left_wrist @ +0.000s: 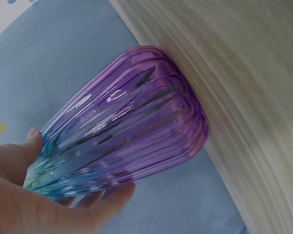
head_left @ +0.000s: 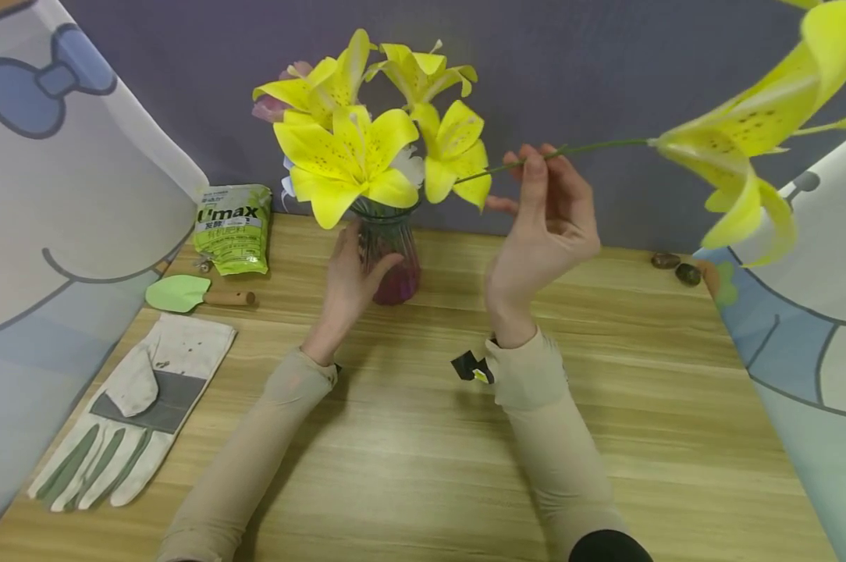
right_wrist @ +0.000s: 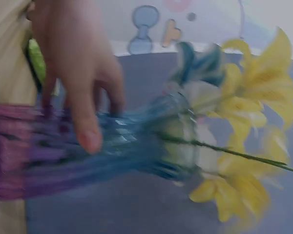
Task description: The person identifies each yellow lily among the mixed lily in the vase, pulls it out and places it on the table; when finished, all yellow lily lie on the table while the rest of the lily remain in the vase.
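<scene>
A ribbed glass vase (head_left: 398, 269), purple at the base and blue toward the neck, stands on the table with several yellow lilies (head_left: 356, 160) in it. My left hand (head_left: 343, 285) holds the vase from the left; in the left wrist view its thumb and fingers (left_wrist: 115, 197) curl round the glass. Stems show through the purple wall (left_wrist: 156, 105). To the right of the vase, my right hand (head_left: 545, 215) pinches the green stem (head_left: 598, 146) of another yellow lily (head_left: 753, 140). That bloom hangs out to the right, while its stem's far end passes behind the vase's flowers.
At the left lie a green fertilizer bag (head_left: 233, 230), a small trowel (head_left: 198, 295) and a work glove (head_left: 138, 406). Two dark stones (head_left: 687, 273) sit at the far right edge. A grey partition (head_left: 570, 70) rises behind the table.
</scene>
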Demonstrator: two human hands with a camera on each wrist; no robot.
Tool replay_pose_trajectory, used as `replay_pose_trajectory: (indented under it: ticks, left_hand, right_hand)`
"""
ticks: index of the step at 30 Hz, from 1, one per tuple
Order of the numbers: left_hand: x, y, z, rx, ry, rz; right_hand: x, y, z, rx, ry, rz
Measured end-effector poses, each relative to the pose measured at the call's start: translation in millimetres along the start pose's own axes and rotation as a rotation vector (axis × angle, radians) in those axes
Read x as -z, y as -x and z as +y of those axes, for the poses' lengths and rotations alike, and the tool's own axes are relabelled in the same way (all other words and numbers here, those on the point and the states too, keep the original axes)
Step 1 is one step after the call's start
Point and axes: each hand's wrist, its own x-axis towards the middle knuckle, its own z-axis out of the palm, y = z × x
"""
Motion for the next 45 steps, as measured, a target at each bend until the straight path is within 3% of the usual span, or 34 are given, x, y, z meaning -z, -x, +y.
replay_pose_trajectory:
  ticks: [5, 11, 16, 19, 23, 27, 30, 34, 37, 45]
  left_hand:
    - [-1.3, 0.8, 0.0, -0.004, 0.013, -0.007]
    - [-1.0, 0.1, 0.6, -0.023, 0.015, 0.002]
    - [0.2, 0.0, 2.7, -0.027, 0.007, 0.008]
    - [1.0, 0.3, 3.1, -0.021, 0.0, 0.007]
    - [0.9, 0.6, 2.6, -0.028, -0.014, 0.004]
    - [-0.2, 0.7, 1.4, -0.036, -0.028, 0.006]
    - [-1.2, 0.6, 0.7, -0.036, -0.032, 0.003]
    - [-1.9, 0.2, 0.6, -0.029, -0.03, -0.003]
    - [-1.8, 0.6, 0.9, -0.02, -0.031, -0.011]
    - [-0.8, 2.3, 1.0, -0.03, -0.032, -0.02]
  right_hand:
    - [6.3, -28.2, -18.6, -0.065, -0.014, 0.078]
    - [13.3, -65.5, -38.5, -0.078, -0.026, 0.123]
    - [25.7, -94.1, -45.0, -0.129, -0.064, 0.14]
    - [39.6, -102.6, -38.7, -0.185, -0.065, 0.1]
    - [69.8, -95.4, -18.5, -0.321, 0.01, -0.089]
    - [103.8, -74.4, -1.0, -0.531, 0.158, -0.337]
    - [125.1, -58.2, 9.4, -0.679, 0.283, -0.474]
    - [145.6, -40.9, 24.1, -0.82, 0.438, -0.621]
    - [154.3, -31.4, 32.7, -0.928, 0.495, -0.702]
    - [159.3, -15.4, 49.6, -1.141, 0.637, -0.889]
